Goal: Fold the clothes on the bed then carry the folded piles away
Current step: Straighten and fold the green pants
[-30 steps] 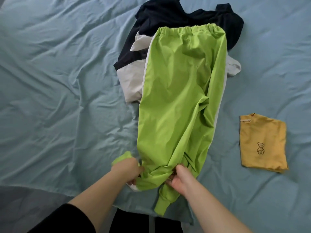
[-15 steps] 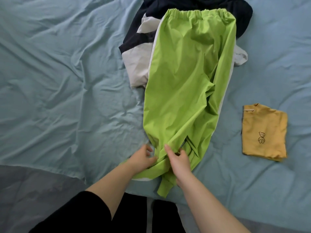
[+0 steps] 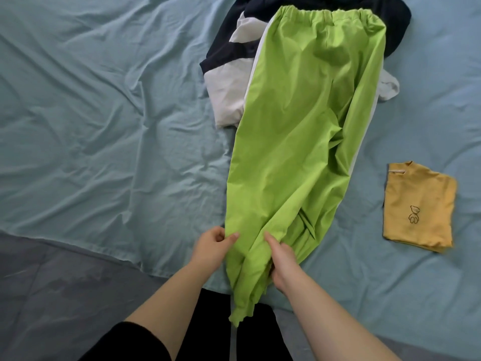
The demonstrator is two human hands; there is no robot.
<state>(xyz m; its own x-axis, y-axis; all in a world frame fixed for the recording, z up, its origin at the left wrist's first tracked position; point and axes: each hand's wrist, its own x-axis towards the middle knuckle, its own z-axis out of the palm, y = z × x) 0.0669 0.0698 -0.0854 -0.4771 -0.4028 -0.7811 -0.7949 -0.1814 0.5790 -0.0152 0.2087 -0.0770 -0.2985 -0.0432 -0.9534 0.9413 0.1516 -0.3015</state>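
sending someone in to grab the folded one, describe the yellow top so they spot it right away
On the blue bedsheet, look right of the long lime-green trousers lying down the middle. The yellow top lies there alone on the sheet, touching nothing. It is the only folded piece: a small mustard rectangle with a little bear outline drawn on it.

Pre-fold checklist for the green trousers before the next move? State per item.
1. Pinch of left hand on green trousers edge: ok.
2. Grip of right hand on leg fabric: ok.
3. Legs flat: not ok, bunched near the hands.
4. Waistband on bare sheet: not ok, it lies on the dark and white clothes.
5. Trouser cuff on the bed: not ok, hangs past the edge.
6. Folded yellow shirt clear of the trousers: ok, apart.
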